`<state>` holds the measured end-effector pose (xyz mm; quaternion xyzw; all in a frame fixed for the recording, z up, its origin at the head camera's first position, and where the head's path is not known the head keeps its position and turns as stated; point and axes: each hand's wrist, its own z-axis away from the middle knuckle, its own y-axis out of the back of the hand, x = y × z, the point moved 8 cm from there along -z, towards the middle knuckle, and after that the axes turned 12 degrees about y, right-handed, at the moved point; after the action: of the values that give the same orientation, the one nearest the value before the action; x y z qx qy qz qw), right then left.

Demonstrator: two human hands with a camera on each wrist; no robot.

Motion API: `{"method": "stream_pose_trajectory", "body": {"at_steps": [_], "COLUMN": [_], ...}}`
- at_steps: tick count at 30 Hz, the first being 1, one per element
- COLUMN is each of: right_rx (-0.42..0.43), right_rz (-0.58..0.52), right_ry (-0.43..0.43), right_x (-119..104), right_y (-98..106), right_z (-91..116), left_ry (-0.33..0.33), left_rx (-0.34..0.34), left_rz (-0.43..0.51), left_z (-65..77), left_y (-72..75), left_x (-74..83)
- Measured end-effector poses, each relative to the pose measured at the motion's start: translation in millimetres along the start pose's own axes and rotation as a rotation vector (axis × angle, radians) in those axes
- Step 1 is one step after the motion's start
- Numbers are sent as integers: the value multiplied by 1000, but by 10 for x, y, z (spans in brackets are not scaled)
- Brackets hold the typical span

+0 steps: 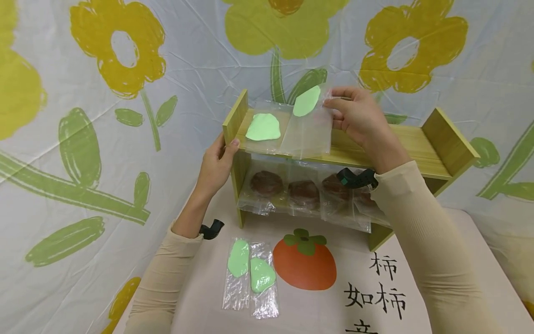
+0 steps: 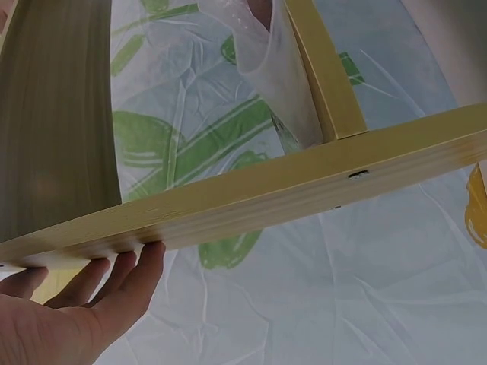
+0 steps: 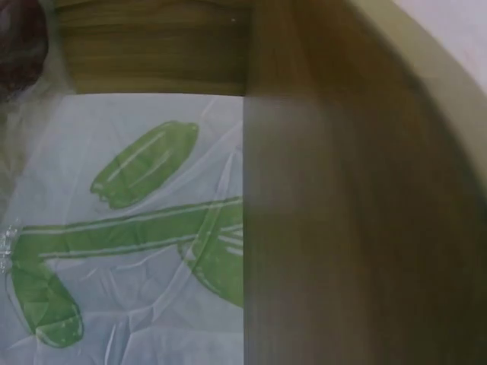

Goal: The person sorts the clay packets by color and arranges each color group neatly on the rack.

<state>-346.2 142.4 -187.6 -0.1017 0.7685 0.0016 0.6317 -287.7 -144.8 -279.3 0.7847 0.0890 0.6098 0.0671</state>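
Observation:
My left hand holds the left end of a two-tier wooden shelf, thumb at the front edge. In the left wrist view its fingertips touch the outer face of the side panel. With my right hand I pinch the right edge of a clear plastic bag containing a flat light-green piece. This bag is tilted above the top board and overlaps a second bag lying there, which has a green piece in it. The right wrist view does not show the hand.
On the lower tier lie several clear bags with dark brown round pieces, their ends hanging over the front. Two more bagged green pieces lie on the table mat, left of a printed persimmon. Behind hangs a flowered cloth.

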Motion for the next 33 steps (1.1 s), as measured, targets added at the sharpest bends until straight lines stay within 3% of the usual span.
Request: {"method": "stream_pose_trajectory", "body": {"at_steps": [7,10,19,23,33], "right_rx": [-25,-2,80,80,18], "right_rz": [361,448,432,350,152], "right_ry": [4,36,144,172,334], "right_x": [-8,-54,-199,-256,-429], "right_y": [37,73,186,196,78], "right_z": [63,75,164,256,633], "left_ry": [2,-2,3,10,19], "left_rx": [-3,-3,-2,-4,3], "left_rz": [2,5,-7,-9,-11], "left_z": [4,5,3,2,-2], "left_y": [-4,-3,11,10,18], "left_x": [3,11,18,3,-15]}}
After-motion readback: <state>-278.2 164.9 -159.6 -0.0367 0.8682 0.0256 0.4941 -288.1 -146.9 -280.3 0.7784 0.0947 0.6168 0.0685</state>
